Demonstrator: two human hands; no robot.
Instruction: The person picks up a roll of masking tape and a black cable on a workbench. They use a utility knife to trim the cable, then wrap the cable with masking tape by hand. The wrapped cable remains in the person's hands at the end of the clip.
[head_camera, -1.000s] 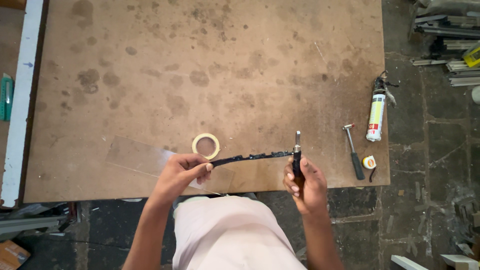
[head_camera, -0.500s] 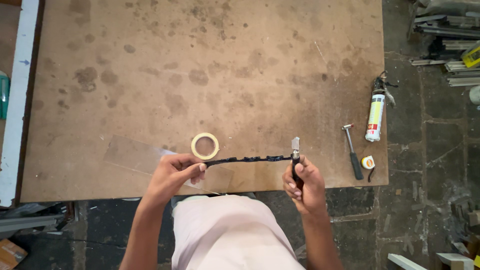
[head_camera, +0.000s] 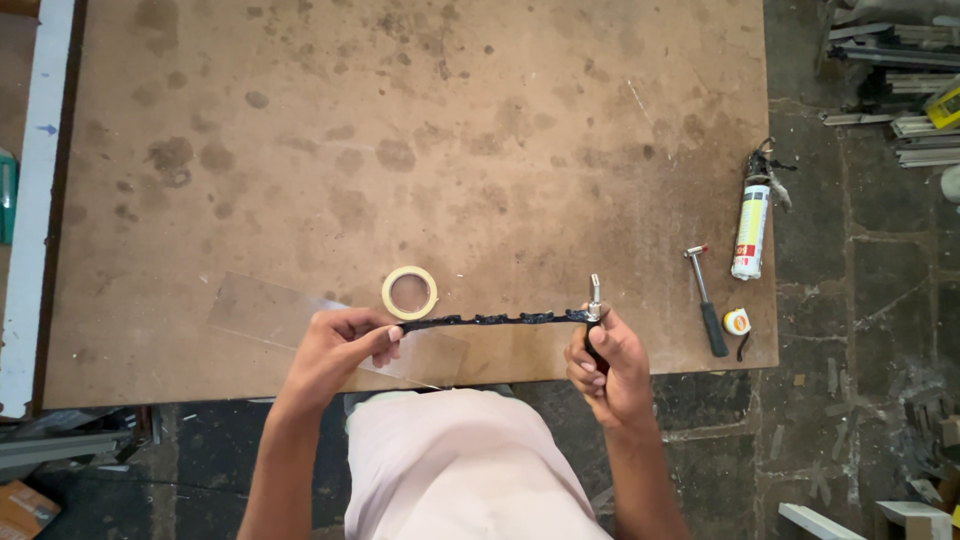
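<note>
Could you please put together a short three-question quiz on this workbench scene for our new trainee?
1. True or false: the left hand pinches one end of the black strip.
2. Which lies nearest the roll of tape: the clear sheet, the small hammer or the sealant can?
3. What does the right hand grip?

Key
1. True.
2. The clear sheet.
3. A dark-handled tool with a metal tip, at the strip's other end.

The person wears a plain pale pink top, both forearms bare.
</note>
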